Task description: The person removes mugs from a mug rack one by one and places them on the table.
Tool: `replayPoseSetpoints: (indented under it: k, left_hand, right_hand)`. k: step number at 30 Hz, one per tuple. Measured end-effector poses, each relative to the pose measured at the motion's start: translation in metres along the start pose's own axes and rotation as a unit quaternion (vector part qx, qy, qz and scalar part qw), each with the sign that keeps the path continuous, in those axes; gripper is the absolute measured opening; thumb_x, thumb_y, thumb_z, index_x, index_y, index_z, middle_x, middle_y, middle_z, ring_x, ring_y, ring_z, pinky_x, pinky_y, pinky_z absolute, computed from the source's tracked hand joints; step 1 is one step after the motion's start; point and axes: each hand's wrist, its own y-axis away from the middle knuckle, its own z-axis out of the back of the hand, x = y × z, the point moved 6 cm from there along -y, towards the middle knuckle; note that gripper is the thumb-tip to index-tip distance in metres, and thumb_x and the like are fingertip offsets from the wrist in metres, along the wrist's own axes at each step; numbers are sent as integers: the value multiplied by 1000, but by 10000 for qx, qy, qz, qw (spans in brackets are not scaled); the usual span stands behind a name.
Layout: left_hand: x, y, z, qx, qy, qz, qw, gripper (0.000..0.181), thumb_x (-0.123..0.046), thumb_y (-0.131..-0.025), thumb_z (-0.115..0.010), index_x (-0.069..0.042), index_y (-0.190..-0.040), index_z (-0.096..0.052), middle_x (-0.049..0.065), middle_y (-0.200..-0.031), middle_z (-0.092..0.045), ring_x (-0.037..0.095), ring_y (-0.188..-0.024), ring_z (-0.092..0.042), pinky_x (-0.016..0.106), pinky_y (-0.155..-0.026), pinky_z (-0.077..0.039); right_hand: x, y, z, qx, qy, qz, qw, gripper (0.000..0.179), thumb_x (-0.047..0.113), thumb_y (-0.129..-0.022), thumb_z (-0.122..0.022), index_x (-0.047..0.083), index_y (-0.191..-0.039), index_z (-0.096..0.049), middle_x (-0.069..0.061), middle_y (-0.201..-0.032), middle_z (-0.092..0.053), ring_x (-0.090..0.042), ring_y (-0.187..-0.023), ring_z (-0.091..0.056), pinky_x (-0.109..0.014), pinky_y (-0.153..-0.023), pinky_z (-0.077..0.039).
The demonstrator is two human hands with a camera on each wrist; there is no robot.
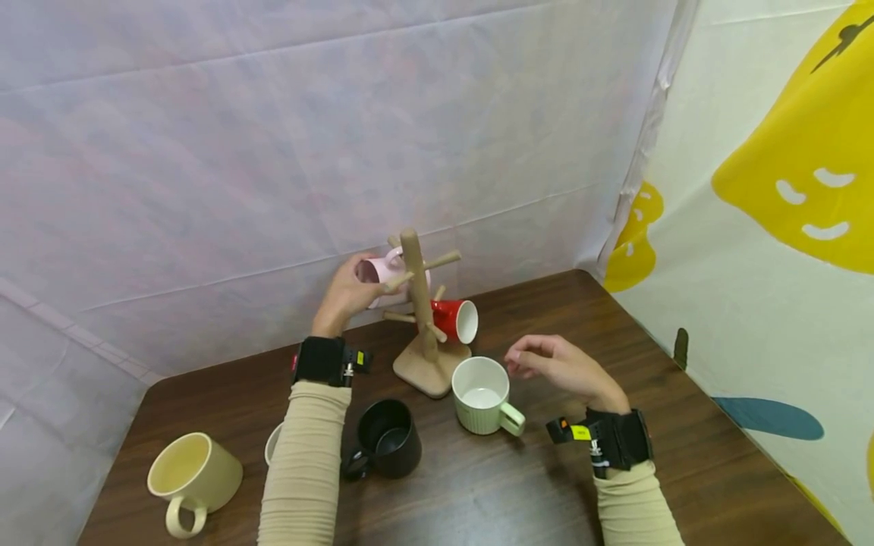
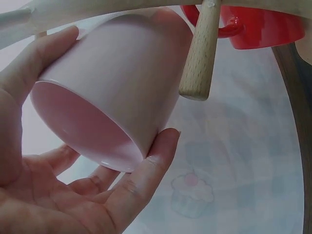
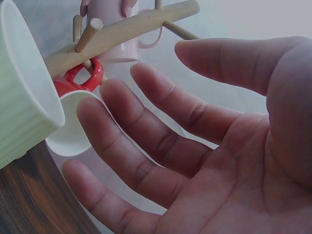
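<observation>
Head view high, fwd/down, L/R wrist views close, all incl pink mug

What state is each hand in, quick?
Left hand: holding the pink mug near its rim.
Right hand: open, empty, beside the light-green ribbed mug.

Hands well apart (left higher)

The left hand holds a pink mug sideways beside a wooden rack.
</observation>
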Motion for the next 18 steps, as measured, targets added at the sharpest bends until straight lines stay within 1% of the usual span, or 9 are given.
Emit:
replayPoseSetpoints:
  k: [6,9,10,14,16,18]
  left_hand:
    - [1,-1,3,-132,-110,129,9998,79,-19,-74,-78,-7,-141,-38,18,-136,-47,31,-115,-47,46,-95,-43]
    - [-1,-1,3,-151,-149,130,9997,78,-21,-74,-79,-6,-140,-39,18,-135,-48,30,-114,-47,45,-94,-43]
    - [-1,-1,4,-159,-169,116,9997,78,-22,-73,-79,-6,-139,-40,18,-135,-48,30,-114,-47,45,-94,-43]
    - [-3,-1,4,-187,-156,91,9997,79,-26,-70,-81,-6,-136,-43,17,-132,-50,29,-112,-48,44,-91,-45]
    - [-3,-1,4,-205,-138,82,9997,78,-26,-71,-81,-6,-136,-43,17,-131,-50,29,-111,-49,44,-91,-45]
    - [-2,-1,4,-235,-148,106,9996,77,-26,-71,-80,-6,-136,-43,18,-131,-50,29,-111,-49,44,-90,-45]
  right_hand:
    - [0,-2,0,-4,14,-16,10000,27,26,-93,-58,2,-102,-65,-30,-103,-64,-42,-96,-59,-44,-83,-54]
    - [0,-3,1,-4,12,16,10000,26,26,-93,-58,3,-102,-65,-31,-103,-64,-43,-97,-59,-44,-83,-54]
    - [0,-3,1,-3,8,23,10000,27,26,-93,-58,2,-102,-65,-31,-103,-64,-44,-97,-59,-42,-82,-54]
    - [-2,-4,0,30,-69,33,10000,32,26,-93,-58,-4,-104,-63,-34,-105,-63,-47,-99,-57,-39,-82,-55]
    - [-2,-4,-1,38,-99,30,9999,35,26,-94,-57,-7,-106,-62,-35,-105,-62,-48,-99,-57,-38,-81,-55]
    - [-2,-4,-1,51,-122,31,9999,38,25,-94,-57,-10,-107,-60,-36,-105,-62,-48,-99,-57,-42,-83,-54]
